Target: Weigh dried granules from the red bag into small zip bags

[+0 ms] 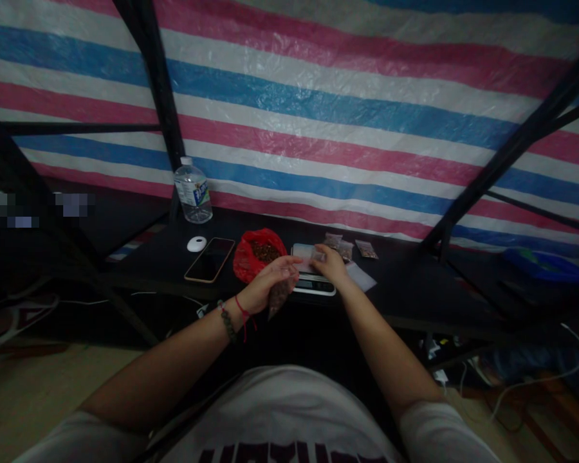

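Observation:
My left hand [270, 281] is closed on a small clear bag [280, 296] with dark contents, which hangs at the table's front edge. Behind it stands an open red plastic bag [260, 252] of small brown pieces. My right hand [330, 262] has its fingers pressed together over a white scale [313, 284]; what they hold, if anything, is too small to make out. Small filled clear bags [345, 249] lie just behind my right hand, and another filled bag [367, 249] lies farther right. A flat whitish sheet or bag [361, 276] is beside my right wrist.
A phone [210, 260] and a white oval object [197, 244] lie on the dark table [410, 289], left of the red bag. A clear plastic bottle [193, 191] stands behind them. Dark metal bars [161, 96] frame both sides, before a striped sheet [318, 116].

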`<state>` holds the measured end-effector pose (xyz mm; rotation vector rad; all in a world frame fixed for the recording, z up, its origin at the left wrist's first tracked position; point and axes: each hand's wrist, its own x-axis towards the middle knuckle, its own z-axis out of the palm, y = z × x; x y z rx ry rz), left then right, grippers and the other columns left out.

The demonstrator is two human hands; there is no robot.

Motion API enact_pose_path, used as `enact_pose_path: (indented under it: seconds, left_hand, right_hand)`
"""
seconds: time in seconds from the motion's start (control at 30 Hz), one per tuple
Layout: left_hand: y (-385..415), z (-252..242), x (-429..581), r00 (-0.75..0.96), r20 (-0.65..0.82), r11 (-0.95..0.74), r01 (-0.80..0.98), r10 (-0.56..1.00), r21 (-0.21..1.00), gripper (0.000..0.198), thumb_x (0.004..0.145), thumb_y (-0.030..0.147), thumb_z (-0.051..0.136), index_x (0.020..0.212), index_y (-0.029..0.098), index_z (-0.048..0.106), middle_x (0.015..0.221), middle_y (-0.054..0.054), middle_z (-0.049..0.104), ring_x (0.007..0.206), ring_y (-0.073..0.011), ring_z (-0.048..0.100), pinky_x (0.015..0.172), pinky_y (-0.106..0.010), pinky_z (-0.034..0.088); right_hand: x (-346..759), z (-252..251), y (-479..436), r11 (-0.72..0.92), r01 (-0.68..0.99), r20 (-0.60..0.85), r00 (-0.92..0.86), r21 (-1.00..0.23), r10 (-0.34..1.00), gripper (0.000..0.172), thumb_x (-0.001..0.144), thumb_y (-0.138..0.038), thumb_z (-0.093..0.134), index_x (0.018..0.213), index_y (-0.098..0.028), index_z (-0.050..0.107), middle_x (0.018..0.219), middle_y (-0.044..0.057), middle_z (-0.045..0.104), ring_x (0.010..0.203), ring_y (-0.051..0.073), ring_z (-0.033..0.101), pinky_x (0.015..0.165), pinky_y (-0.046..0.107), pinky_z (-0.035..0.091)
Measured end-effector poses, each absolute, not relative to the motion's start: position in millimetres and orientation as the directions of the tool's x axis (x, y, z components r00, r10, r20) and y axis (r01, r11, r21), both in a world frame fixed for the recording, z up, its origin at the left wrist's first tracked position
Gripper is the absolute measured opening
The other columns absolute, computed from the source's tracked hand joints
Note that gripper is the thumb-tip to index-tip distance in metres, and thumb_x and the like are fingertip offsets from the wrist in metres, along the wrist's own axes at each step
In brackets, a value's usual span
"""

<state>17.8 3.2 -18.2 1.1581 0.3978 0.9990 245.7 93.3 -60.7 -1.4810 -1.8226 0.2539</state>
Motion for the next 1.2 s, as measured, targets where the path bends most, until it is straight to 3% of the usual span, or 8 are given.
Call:
enact_pose_path:
  seconds: [0.1,0.17,0.3,0.43,0.57,0.77,0.97,1.2]
  left_hand:
    - [4.9,-20.3,15.7,0.639,0.198,0.180,-0.475,0.743,0.861,0.044,0.071,0.038,0.064,0.108,0.015,0.058,0.078,-0.002,0.059,0.061,-0.0117,0.054,0.058,-0.024,0.038]
    - [5.1,-21.2,14.5,0.703,0.191,0.257,-0.478,0.685,0.840,0.045,0.071,0.040,0.063,0.108,0.014,0.057,0.079,-0.003,0.059,0.061,-0.0124,0.054,0.058,-0.025,0.039]
    - [1.7,-22.3,13.0,0.778,0.185,0.369,-0.475,0.600,0.799,0.044,0.070,0.043,0.062,0.103,0.014,0.058,0.079,-0.005,0.061,0.062,-0.0134,0.055,0.059,-0.025,0.040]
    - [-4.0,-25.3,12.8,0.830,0.141,0.437,-0.419,0.540,0.796,0.042,0.068,0.051,0.064,0.088,0.014,0.060,0.074,-0.005,0.064,0.063,-0.0157,0.060,0.060,-0.026,0.043]
    - [-6.3,-25.8,15.2,0.812,0.066,0.370,-0.335,0.580,0.867,0.056,0.066,0.061,0.067,0.094,0.012,0.063,0.084,-0.010,0.069,0.074,-0.0197,0.065,0.068,-0.029,0.048]
    - [-0.3,-19.0,23.9,0.618,0.063,0.020,-0.126,0.784,0.992,0.043,0.066,0.039,0.078,0.098,0.012,0.067,0.094,-0.007,0.071,0.084,-0.0182,0.065,0.081,-0.032,0.049]
    - [1.3,-18.7,24.6,0.509,0.103,-0.120,0.000,0.855,0.993,0.035,0.068,0.041,0.075,0.085,0.011,0.070,0.079,-0.006,0.072,0.071,-0.0172,0.064,0.071,-0.030,0.050]
    - [2.5,-19.6,24.2,0.513,0.158,-0.161,-0.039,0.844,0.986,0.038,0.067,0.035,0.076,0.097,0.012,0.069,0.091,-0.008,0.072,0.081,-0.0200,0.066,0.077,-0.033,0.050]
  right_hand:
    - [237.8,-47.0,81.3,0.389,0.725,0.574,0.010,-0.568,0.819,0.059,0.068,-0.029,0.072,0.124,-0.017,0.056,0.129,0.015,0.055,0.123,0.030,0.048,0.106,0.049,0.034]
    - [228.0,-29.1,61.7,0.462,0.638,0.602,0.004,-0.617,0.798,0.044,0.076,-0.033,0.066,0.117,-0.018,0.059,0.129,0.015,0.054,0.124,0.028,0.046,0.103,0.048,0.037]
    - [206.2,12.0,8.4,0.632,0.330,0.484,-0.430,-0.702,0.762,0.022,0.088,-0.035,0.055,0.102,-0.023,0.066,0.131,0.010,0.052,0.124,0.022,0.048,0.098,0.039,0.043]
    - [195.4,35.1,-26.0,0.669,0.346,0.375,-0.620,-0.657,0.689,0.009,0.082,-0.027,0.065,0.087,-0.021,0.069,0.129,0.008,0.054,0.119,0.021,0.052,0.102,0.038,0.038]
    - [201.3,36.4,-29.8,0.645,0.382,0.409,-0.537,-0.661,0.738,0.007,0.083,-0.024,0.063,0.080,-0.019,0.068,0.115,0.007,0.062,0.105,0.019,0.059,0.093,0.034,0.044]
    - [222.3,29.4,-21.7,0.479,0.466,0.400,-0.265,-0.743,0.877,0.014,0.077,-0.031,0.068,0.073,-0.017,0.066,0.075,0.003,0.065,0.071,0.016,0.059,0.066,0.028,0.046]
    - [226.1,18.0,-10.5,0.220,0.208,0.184,-0.178,-0.953,0.967,0.041,0.068,-0.035,0.075,0.104,-0.018,0.065,0.069,0.000,0.064,0.055,0.012,0.056,0.050,0.023,0.044]
    - [223.8,8.7,-4.4,0.233,0.193,0.208,-0.140,-0.953,0.968,0.027,0.068,-0.041,0.074,0.073,-0.015,0.069,0.061,0.000,0.063,0.050,0.010,0.050,0.047,0.022,0.038]
